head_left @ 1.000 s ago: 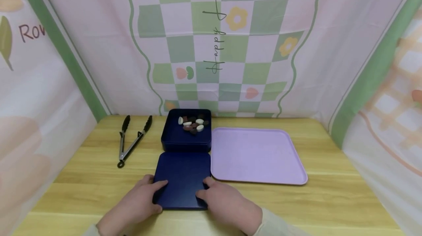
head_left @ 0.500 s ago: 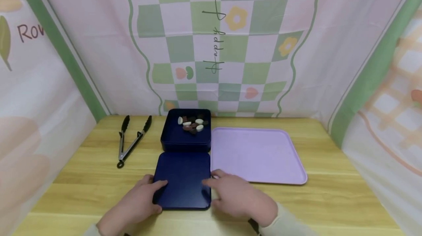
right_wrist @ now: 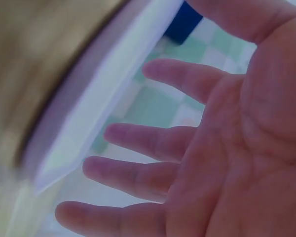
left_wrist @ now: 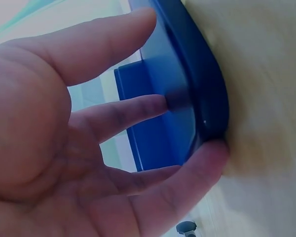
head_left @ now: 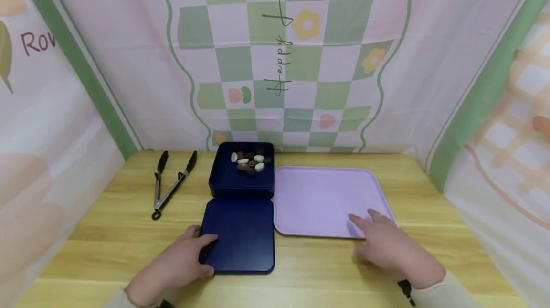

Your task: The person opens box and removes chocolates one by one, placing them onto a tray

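Left grip (head_left: 174, 260), spread, touches navy lid (head_left: 242, 236); right grip (head_left: 388, 246), spread, hovers near purple tray (head_left: 318, 198).

Pale beige sleeves (head_left: 447, 292) and, beneath each wrist (head_left: 423, 270), a small black piece (head_left: 406, 288), perhaps part of a strap.

Navy box (head_left: 241, 192) here, brown and white pieces (head_left: 252, 163) inside; navy lid (head_left: 240, 235) before it, lilac tray (head_left: 322, 198) right of it, black-and-silver tongs (head_left: 171, 190) left, green-and-white checked curtain (head_left: 268, 62) behind!

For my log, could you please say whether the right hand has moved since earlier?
Yes, the right hand moved right, from the lid to the tray's near right corner.
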The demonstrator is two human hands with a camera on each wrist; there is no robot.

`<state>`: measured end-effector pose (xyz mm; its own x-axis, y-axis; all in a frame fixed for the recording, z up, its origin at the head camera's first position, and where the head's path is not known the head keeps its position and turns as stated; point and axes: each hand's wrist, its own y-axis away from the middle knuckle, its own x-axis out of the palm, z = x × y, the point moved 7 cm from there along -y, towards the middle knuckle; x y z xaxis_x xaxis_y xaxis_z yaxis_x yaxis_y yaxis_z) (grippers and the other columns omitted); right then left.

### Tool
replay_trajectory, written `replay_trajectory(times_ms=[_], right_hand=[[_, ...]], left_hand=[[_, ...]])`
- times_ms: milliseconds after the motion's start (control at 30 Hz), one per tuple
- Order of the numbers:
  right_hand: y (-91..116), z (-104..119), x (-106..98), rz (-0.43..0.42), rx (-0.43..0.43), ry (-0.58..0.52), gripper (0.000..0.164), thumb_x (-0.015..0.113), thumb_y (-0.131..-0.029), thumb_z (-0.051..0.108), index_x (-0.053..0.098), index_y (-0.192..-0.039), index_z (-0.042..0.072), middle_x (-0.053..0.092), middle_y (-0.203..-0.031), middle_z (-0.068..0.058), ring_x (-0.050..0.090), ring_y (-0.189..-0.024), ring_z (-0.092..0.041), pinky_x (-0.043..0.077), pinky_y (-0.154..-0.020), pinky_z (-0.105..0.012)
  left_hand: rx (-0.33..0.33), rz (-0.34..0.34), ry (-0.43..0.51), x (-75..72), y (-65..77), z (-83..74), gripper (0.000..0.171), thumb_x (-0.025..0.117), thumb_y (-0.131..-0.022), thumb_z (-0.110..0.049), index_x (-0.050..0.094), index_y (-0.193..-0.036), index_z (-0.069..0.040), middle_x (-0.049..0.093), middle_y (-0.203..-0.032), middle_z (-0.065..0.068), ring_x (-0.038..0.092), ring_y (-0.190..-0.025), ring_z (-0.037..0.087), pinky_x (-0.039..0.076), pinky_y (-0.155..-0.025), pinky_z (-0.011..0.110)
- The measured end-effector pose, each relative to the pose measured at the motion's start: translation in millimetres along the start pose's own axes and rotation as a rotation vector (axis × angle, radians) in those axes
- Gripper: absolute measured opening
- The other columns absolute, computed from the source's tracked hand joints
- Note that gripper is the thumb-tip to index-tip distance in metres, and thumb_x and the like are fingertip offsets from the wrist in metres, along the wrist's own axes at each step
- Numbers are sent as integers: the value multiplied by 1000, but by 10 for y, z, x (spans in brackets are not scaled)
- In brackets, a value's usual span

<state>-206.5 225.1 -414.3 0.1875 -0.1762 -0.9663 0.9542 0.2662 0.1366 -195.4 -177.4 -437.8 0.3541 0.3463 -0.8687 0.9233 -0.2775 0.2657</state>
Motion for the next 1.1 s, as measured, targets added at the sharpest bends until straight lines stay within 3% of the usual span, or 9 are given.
replay_trajectory(times_ms=[100, 233, 433, 600, 767, 833, 933, 1100], right_hand=[[-8, -184, 42, 8, 17, 23, 72, 81, -79, 33, 55, -139, 1, 37, -136, -46, 35, -125, -64, 30, -99, -73], [-54, -267, 107, 39, 25, 23, 70, 78, -84, 41, 56, -140, 3, 38, -134, -47, 40, -121, -63, 33, -97, -72], [-150, -313, 126, 22, 51, 30, 72, 78, -83, 43, 56, -141, 6, 46, -120, -39, 54, -95, -52, 46, -82, -67], [-233, -365, 119, 30, 98, 17, 75, 80, -82, 45, 55, -142, 8, 46, -113, -32, 49, -88, -43, 49, -74, -61], [-271, -386, 98, 19, 93, -8, 77, 83, -77, 45, 57, -140, 8, 47, -111, -29, 47, -88, -42, 48, -73, -59], [-276, -394, 97, 19, 94, -20, 77, 84, -76, 45, 58, -140, 8, 48, -111, -29, 46, -88, -41, 48, -73, -58], [-276, -405, 101, 17, 99, -27, 77, 84, -76, 44, 59, -139, 9, 48, -111, -28, 46, -89, -40, 47, -74, -57], [-287, -404, 98, 26, 101, -25, 77, 84, -76, 45, 59, -139, 9, 49, -112, -28, 46, -89, -40, 47, -74, -57]], left_hand=[[-2, 0, 1, -10, -6, -6, 66, 86, -78, -33, 60, -137, -15, 35, -147, 31, 46, -126, 48, 43, -95, 63], [-9, 1, 4, -13, 7, 6, 64, 85, -80, -34, 61, -136, -16, 34, -148, 31, 47, -125, 47, 43, -95, 62], [3, 3, 20, -31, 8, -7, 62, 83, -82, -36, 61, -137, -17, 35, -148, 30, 48, -125, 46, 43, -95, 62], [10, 12, 39, -43, 2, -10, 59, 81, -84, -36, 62, -135, -16, 36, -147, 29, 50, -123, 45, 44, -95, 61], [7, 52, 100, -108, -47, 29, 60, 77, -87, -38, 58, -139, -13, 36, -146, 31, 52, -120, 43, 44, -94, 61], [10, 62, 135, -179, -81, 55, 63, 75, -89, -39, 55, -142, -12, 37, -145, 31, 52, -120, 44, 44, -94, 62], [20, 25, 183, -348, -131, 105, 68, 71, -92, -43, 49, -147, -11, 39, -145, 30, 51, -121, 44, 42, -94, 64], [40, -141, 299, -789, -173, 229, 84, 67, -94, -47, 27, -157, -10, 32, -153, 27, 55, -118, 41, 47, -92, 59]])
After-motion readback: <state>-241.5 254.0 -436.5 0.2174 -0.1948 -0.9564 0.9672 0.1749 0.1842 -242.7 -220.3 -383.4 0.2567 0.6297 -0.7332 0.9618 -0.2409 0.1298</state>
